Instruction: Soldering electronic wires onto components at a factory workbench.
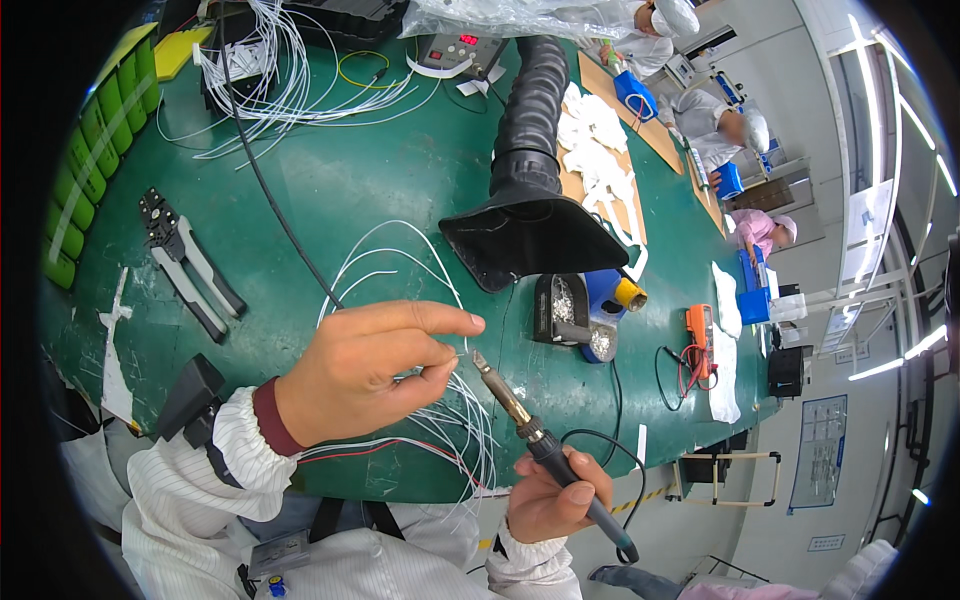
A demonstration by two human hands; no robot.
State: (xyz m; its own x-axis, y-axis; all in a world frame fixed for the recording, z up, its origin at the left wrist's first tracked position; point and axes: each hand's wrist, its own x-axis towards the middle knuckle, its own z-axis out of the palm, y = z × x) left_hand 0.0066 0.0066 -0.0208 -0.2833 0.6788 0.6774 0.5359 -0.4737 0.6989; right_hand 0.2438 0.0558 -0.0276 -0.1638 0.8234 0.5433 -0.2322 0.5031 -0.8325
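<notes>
My right hand (560,495) grips the dark handle of a soldering iron (545,447), its metal tip tilted up to the left. My left hand (360,370) pinches a thin white wire (452,283) between thumb and fingertips, the index finger stretched out above. The iron's tip is right beside the pinched fingertips; whether it touches the wire is too small to tell. More loose white wires (470,425), with a red one among them, lie under and beside my left hand on the green table (330,180).
A black fume hood (540,235) on a ribbed hose hangs just beyond my hands. Wire strippers (190,265) lie left. Right are a soldering-iron stand (562,310) and an orange multimeter (700,335). Green bins (85,175), a wire bundle (270,60) and a control box (460,55) stand farther off. Co-workers sit beyond.
</notes>
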